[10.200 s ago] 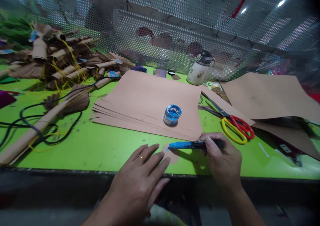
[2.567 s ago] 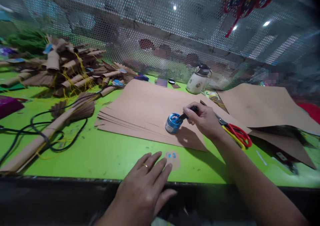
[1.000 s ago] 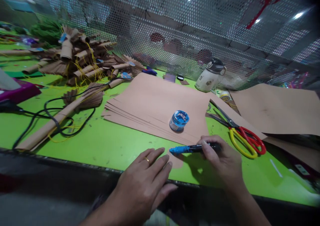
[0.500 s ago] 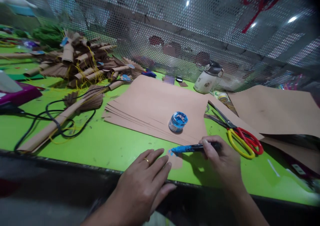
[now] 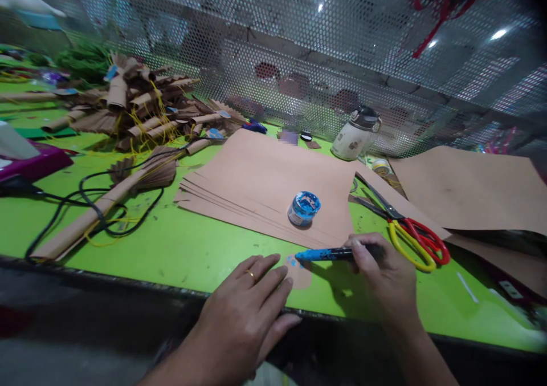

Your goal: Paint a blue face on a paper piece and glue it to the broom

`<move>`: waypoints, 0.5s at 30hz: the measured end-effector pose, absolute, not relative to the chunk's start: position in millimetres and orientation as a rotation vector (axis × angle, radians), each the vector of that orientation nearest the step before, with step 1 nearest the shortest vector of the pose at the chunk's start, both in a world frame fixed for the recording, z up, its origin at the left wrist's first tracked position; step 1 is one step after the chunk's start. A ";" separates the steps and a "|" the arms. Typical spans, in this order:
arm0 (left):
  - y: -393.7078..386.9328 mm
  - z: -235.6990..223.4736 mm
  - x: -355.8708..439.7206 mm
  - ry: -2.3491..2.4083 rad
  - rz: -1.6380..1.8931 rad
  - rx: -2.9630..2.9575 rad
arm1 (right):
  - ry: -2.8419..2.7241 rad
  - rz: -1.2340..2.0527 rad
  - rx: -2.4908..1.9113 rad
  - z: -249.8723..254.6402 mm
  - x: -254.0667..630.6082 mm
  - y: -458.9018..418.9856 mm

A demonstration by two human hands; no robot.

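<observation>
My left hand (image 5: 248, 306) lies flat with fingers stretched, their tips on the left edge of a small piece of brown paper (image 5: 301, 279) at the table's front edge. Blue paint dabs mark the upper part of that piece. In my right hand (image 5: 382, 275) is a black marker-like stick (image 5: 329, 254), its front end coated in blue paint. The tip points left, at or just above the dabs; I cannot tell whether it touches. Behind it, an open jar of blue paint (image 5: 304, 209) stands on a stack of brown paper sheets (image 5: 273, 169).
Scissors (image 5: 412, 240) with red and yellow handles lie on the right, near more brown paper (image 5: 474, 189). A white jug (image 5: 355, 134) stands at the back by a perforated metal screen (image 5: 290, 49). Rolled paper pieces (image 5: 141, 104) and a black cord (image 5: 81, 192) fill the left.
My right hand has shifted slightly right with the stick, so its tip is farther from my left fingers. More of the blue dabs show on the paper piece. My left hand stays put.
</observation>
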State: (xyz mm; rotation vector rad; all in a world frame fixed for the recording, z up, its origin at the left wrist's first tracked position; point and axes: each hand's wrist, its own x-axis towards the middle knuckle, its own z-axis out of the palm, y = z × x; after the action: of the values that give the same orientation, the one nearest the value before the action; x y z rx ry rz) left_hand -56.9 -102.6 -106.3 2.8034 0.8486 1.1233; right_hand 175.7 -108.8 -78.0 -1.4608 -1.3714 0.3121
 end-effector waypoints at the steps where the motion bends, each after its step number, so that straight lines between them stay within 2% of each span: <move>1: -102.5 -106.4 -57.1 0.852 1.117 2.805 | -1.391 0.295 -1.463 -78.5 176.2 -108.7; 15: -103.2 -106.0 -57.0 0.860 1.135 2.802 | -1.630 0.177 -1.369 -74.6 176.4 -104.9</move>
State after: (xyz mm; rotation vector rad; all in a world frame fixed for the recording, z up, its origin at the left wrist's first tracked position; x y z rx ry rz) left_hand -57.0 -103.2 -106.0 2.8020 0.8596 1.1354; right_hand 176.4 -104.9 -74.6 -1.3687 -1.6298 0.1774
